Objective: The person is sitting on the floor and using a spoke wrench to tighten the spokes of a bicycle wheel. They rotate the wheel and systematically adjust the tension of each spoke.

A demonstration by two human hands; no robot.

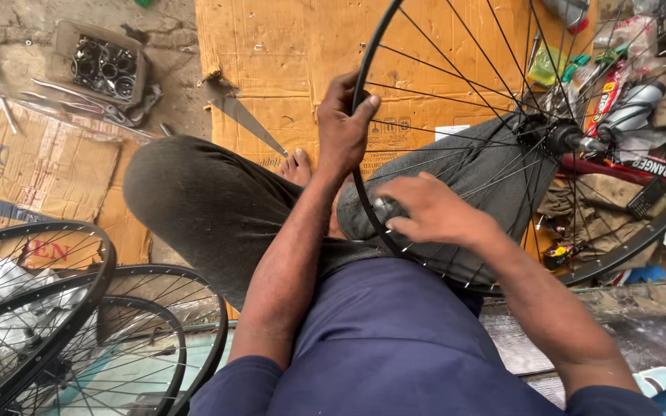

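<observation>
Flattened brown cardboard cartons [287, 54] lie under the work — another, blue-banded [17, 166], at left; crumpled colourful wrappers [607, 88] — red, green, yellow — sit upper right.

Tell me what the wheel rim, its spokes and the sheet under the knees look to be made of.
Wheel rim: likely painted or anodised metal, black and smooth, gripped by the left hand.
Spokes: thin dark wire, probably steel.
Sheet: brown corrugated cardboard, creased and torn at the edges.

Wheel rim [364, 208] cut off top and right; small tool [385, 208] mostly hidden under right hand [433, 212]
</observation>
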